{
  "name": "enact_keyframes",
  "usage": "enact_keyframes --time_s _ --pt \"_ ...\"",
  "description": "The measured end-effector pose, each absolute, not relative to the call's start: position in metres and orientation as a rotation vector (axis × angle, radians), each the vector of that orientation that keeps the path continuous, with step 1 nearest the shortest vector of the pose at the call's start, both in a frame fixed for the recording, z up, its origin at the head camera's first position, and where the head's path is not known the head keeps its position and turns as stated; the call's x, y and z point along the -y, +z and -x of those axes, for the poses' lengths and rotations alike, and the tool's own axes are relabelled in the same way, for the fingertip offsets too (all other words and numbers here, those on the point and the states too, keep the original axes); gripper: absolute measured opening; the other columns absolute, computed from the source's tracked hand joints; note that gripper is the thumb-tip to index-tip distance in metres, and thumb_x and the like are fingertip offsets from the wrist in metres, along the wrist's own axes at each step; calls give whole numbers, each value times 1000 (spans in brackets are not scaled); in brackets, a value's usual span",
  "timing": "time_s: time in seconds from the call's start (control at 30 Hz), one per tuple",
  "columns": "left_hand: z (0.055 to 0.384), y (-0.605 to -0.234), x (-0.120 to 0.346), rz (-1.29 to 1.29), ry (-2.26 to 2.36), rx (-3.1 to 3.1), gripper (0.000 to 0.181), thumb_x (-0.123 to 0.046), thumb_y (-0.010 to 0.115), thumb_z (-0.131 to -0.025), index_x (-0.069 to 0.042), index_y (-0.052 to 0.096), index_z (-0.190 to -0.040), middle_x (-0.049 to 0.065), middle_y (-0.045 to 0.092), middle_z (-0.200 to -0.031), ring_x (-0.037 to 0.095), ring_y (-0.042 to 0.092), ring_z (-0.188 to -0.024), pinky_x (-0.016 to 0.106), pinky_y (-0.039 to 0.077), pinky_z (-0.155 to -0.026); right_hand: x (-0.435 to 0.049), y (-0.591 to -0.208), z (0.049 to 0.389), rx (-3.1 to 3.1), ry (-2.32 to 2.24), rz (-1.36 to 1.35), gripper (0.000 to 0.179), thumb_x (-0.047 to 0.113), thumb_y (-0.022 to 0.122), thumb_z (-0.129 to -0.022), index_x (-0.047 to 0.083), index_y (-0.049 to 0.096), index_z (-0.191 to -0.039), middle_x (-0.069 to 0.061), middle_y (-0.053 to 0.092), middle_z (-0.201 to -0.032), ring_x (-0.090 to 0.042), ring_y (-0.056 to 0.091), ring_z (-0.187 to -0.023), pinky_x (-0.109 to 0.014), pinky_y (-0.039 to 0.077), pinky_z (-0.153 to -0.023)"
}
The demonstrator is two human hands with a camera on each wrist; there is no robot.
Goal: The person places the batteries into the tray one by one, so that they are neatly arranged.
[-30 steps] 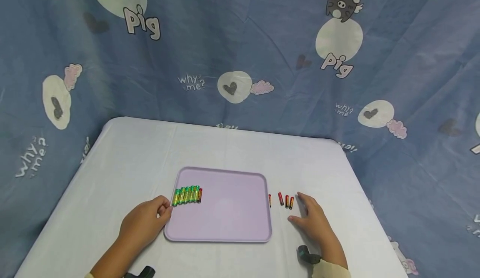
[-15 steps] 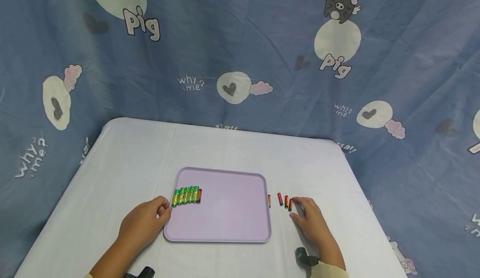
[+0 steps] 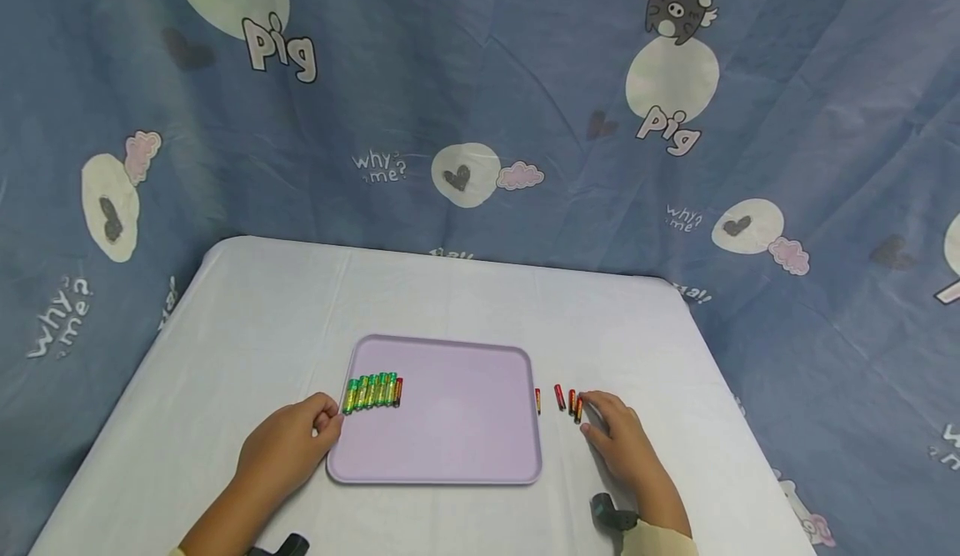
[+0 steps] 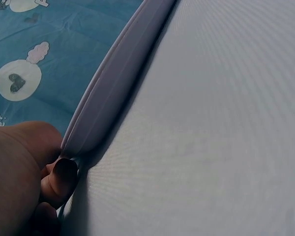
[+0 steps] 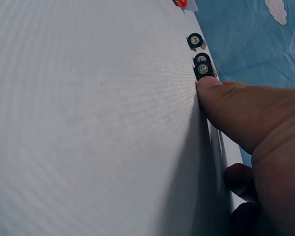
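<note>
Creased blue fabric hangs behind the tray; the white, cloth-covered worktop spreads beneath. The tray is a smooth, round-cornered lilac rectangle; the left hand pinches its left rim with curled fingers. Inside that rim lie glossy green cylindrical batteries. Right of the tray, the right hand's thumb and finger pinch a slimmer red battery, its long axis roughly following the tray's short sides.

Head view: we look forward and down from above both the left grip and the right grip. Wrist views: we look from close behind each grip, low across the bench; with the head view we share the tray edge at the left grip, the batteries at the right.
</note>
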State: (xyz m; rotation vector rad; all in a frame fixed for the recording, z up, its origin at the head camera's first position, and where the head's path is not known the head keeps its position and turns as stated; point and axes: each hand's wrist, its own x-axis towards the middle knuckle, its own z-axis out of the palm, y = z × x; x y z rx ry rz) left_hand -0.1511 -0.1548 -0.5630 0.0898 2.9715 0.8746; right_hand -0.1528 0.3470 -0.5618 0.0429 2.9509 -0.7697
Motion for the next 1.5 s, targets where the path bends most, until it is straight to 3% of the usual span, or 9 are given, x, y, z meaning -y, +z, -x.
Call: enact_keyframes --time_s 0.43,0.63,0.97,1.2,1.5 --pt "152 -564 155 -82 868 -2964 10 -31 68 -96 -22 63 -92 -8 53 -73 14 48 -67 33 35 -59 -341 -561 156 -3010 -700 -113 30 17 74 -97 16 68 -126 -4 63 -119 -24 60 -116 -52 47 -106" --pt "152 -565 155 -79 860 -2959 11 -31 68 -96 -22 63 -93 -8 53 -73 14 48 -67 33 35 -59 -338 -559 155 -3011 -736 -131 28 20 77 -95 14 70 -121 -7 64 -120 -26 61 -118 -52 47 -106" --pt "152 -565 154 -68 854 -2958 11 -31 69 -96 -22 63 -93 -8 53 -73 14 48 -67 33 35 -58 -334 -558 154 -2984 -729 -108 64 38 91 -78 9 65 -130 -12 61 -127 -28 58 -121 -52 44 -110" --pt "152 -565 154 -57 843 -2944 12 -32 68 -97 -22 64 -94 -7 53 -73 15 48 -68 33 35 -59 -330 -556 157 -3004 -677 -145 54 34 86 -86 7 67 -128 -9 62 -127 -28 59 -122 -52 46 -109" --pt "152 -566 155 -63 838 -2956 11 -32 68 -96 -22 64 -95 -8 54 -74 15 49 -69 33 36 -59 -331 -558 156 -3024 -689 -144 49 30 85 -87 6 67 -126 -8 64 -125 -28 61 -122 -51 46 -109"
